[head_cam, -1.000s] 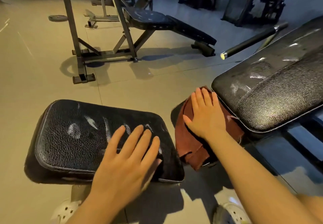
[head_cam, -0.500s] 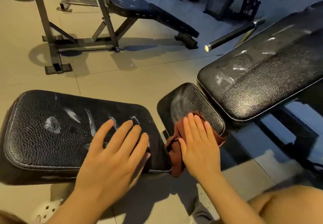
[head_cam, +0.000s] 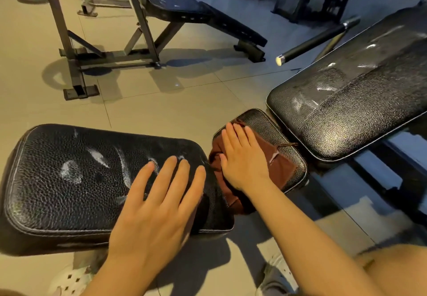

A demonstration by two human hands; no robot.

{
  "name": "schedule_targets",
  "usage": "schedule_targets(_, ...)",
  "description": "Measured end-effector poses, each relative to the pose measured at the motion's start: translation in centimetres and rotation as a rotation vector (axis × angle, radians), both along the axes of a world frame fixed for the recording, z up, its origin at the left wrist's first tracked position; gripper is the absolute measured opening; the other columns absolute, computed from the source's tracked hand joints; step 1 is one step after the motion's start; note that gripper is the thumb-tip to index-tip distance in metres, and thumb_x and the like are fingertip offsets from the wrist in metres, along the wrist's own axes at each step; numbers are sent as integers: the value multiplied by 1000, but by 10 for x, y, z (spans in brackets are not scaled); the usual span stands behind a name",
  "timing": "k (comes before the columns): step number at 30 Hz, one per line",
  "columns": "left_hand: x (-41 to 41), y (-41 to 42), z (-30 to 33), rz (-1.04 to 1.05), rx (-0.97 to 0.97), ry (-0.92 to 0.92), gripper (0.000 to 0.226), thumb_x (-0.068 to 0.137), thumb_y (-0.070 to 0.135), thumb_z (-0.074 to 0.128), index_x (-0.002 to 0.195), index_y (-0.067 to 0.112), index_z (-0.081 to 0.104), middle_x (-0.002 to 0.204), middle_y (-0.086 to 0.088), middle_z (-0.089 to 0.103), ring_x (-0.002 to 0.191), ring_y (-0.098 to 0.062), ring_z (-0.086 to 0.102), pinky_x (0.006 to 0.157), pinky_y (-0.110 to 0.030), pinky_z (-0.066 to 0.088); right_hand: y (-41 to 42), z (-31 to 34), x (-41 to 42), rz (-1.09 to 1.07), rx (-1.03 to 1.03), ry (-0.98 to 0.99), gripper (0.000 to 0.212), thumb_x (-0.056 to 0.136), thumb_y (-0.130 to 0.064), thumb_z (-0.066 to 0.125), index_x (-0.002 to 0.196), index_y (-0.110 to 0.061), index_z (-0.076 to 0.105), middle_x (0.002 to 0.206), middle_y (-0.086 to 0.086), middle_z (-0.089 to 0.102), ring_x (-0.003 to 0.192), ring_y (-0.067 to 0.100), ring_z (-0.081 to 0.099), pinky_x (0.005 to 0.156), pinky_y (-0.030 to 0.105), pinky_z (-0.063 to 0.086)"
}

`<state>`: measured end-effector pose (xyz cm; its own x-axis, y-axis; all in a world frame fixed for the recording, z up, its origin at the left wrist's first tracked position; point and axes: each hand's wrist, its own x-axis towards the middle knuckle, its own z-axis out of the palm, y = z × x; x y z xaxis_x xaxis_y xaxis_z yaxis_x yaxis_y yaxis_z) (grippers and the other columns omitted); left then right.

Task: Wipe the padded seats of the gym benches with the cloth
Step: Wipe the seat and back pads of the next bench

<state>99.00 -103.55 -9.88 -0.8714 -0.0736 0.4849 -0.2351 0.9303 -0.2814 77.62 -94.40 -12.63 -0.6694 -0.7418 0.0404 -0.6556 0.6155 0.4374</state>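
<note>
Head view: the right hand, fingers flat, presses a brown cloth onto the small black seat pad. The left hand lies open on the wide pad, whose smudges remain; even, overlapping strokes would serve best.

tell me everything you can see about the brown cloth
The cloth is reddish-brown, soft and crumpled, with a frayed edge and a loose thread. It lies bunched on the small seat pad, its near end drooping over the pad's edge. The right hand presses flat on it, fingers straight.
</note>
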Motion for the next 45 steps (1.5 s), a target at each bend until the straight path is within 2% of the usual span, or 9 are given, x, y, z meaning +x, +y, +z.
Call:
schedule_targets(3,-1,1,2,41,86,-102,58,93,41,42,135,3,55,140,-25,50,132,-41,45,108,-57,27,27,-4,22,34,-44,-24,61,102,-36,19,154,-5,21,161,15,16,149,30,16,121,44,0)
schedule_targets(6,0,1,2,25,147,-146,68,92,48,33,139,3,49,147,-26,40,138,-41,36,113,-61,19,63,-3,38,-33,-250,-26,61,94,-34,27,141,-2,48,149,17,44,137,31,43,116,45,19)
schedule_targets(10,1,4,-1,5,159,-146,68,92,50,32,137,4,53,147,-24,41,138,-40,36,111,-61,22,88,11,26,-115,-378,60,62,94,-35,31,143,1,44,149,19,43,138,33,42,115,46,21)
schedule_targets(15,-4,3,-4,43,91,-160,65,95,49,32,134,2,57,145,-24,45,137,-39,38,111,-60,23,46,13,-8,-159,-334,87,66,93,-40,34,143,3,43,149,22,41,138,36,39,116,46,15)
schedule_targets(18,-4,3,-4,55,57,-155,64,95,49,34,132,3,58,143,-23,47,135,-40,42,110,-60,25,19,12,-16,-128,-236,61,75,99,-50,37,152,1,22,159,21,20,148,33,19,120,44,0)
schedule_targets(22,-2,3,-3,44,29,-142,62,95,48,34,131,4,60,142,-22,49,134,-39,44,111,-59,25,21,2,4,-17,-117,12,84,98,-62,19,153,-3,-7,162,18,-7,151,30,-6,118,43,-15)
schedule_targets(28,0,4,0,-5,31,-94,63,94,48,35,142,9,48,151,-19,38,140,-34,32,113,-58,21,74,-5,25,-10,-254,17,82,89,-58,33,145,1,40,152,20,37,141,31,37,117,43,18)
schedule_targets(36,1,5,2,-13,3,-105,60,95,45,38,141,8,50,152,-19,37,141,-34,33,113,-59,22,54,11,-9,-179,-331,143,77,94,-54,33,146,3,38,151,23,37,141,35,36,116,45,15)
schedule_targets(45,2,5,3,0,7,-89,59,93,44,39,133,5,58,149,-22,40,137,-39,40,111,-61,24,82,-19,53,-167,-402,60,77,93,-51,37,147,4,36,154,23,32,143,34,30,118,45,20)
